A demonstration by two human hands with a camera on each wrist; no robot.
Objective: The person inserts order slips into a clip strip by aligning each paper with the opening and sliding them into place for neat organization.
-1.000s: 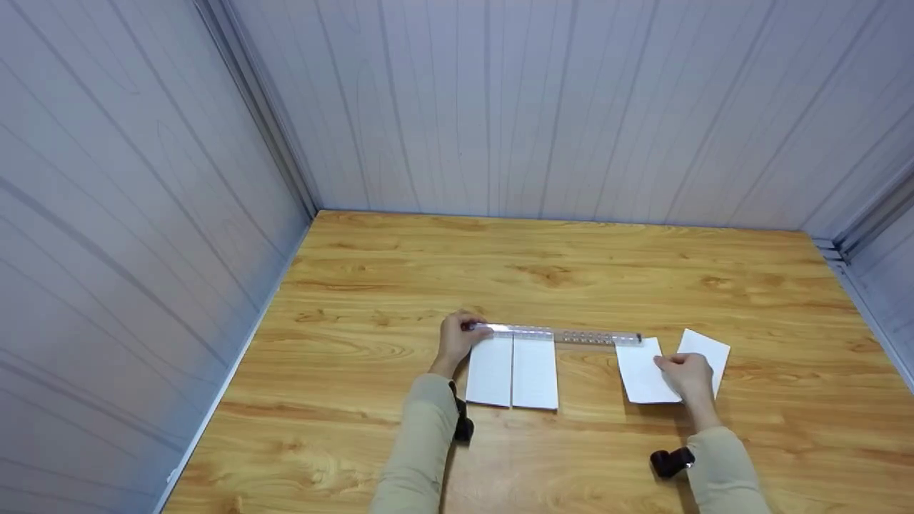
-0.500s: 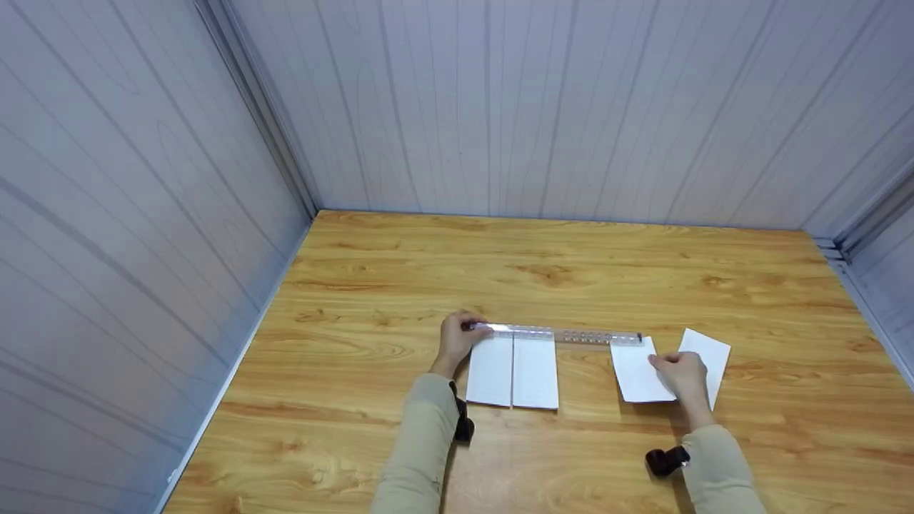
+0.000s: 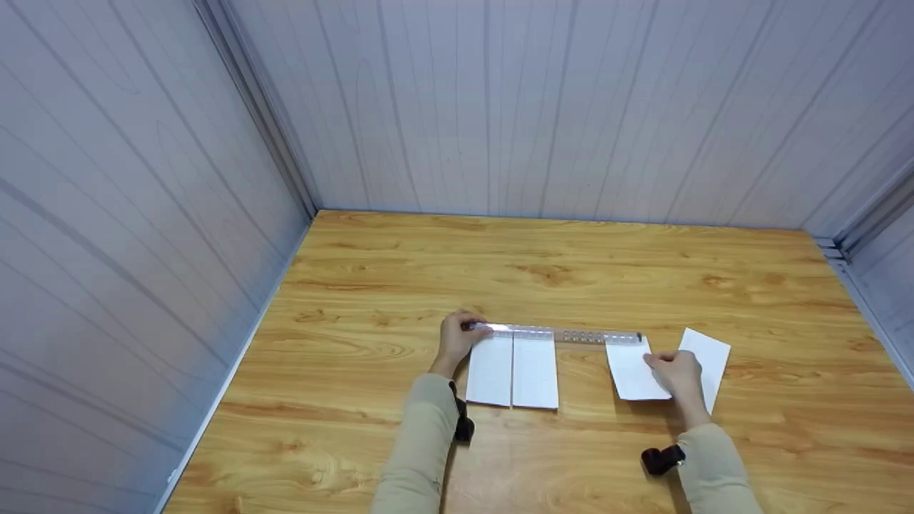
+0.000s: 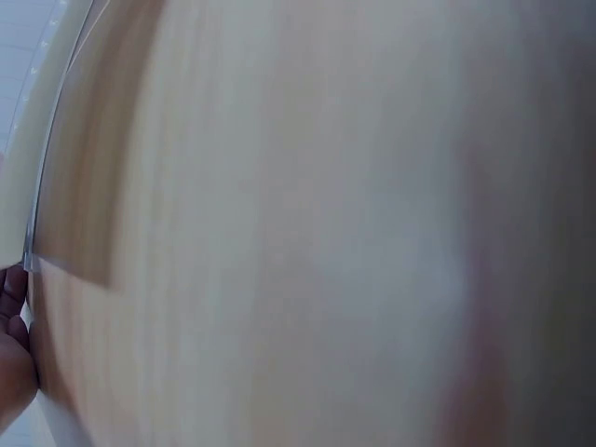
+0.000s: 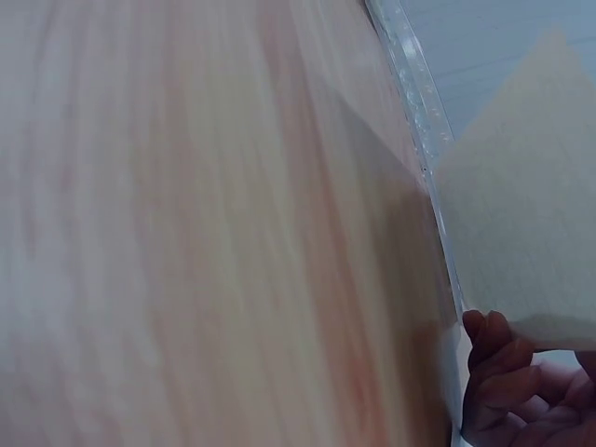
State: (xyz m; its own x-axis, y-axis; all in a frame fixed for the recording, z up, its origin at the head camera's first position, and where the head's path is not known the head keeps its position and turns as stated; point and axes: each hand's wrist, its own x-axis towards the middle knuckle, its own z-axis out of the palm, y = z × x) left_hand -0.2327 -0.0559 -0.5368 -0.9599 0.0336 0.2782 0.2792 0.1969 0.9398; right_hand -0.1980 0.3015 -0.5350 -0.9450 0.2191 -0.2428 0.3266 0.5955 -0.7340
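In the head view my left hand (image 3: 455,341) grips the left end of a clear ruler (image 3: 596,338), thumb at its near edge. Under the ruler's left half lie the top edges of two white paper sheets (image 3: 490,371), side by side with a thin gap. My right hand (image 3: 682,378) pinches another white paper sheet (image 3: 634,373) by its right side; this one is lifted off the table and its top edge meets the ruler's right end. The right wrist view shows the fingers (image 5: 489,331) at the lower edge of that sheet. The left wrist view mostly catches blurred table.
A further white sheet (image 3: 708,357) lies askew just right of my right hand, partly covered by it. Wood-grain tabletop (image 3: 543,275) spreads around, bounded by a pale panel wall (image 3: 485,107) at the back and another (image 3: 128,214) on the left.
My right hand has slid slightly left with its sheet, bringing it further along the ruler and uncovering more of the loose sheet behind. The left hand and ruler stay in place.
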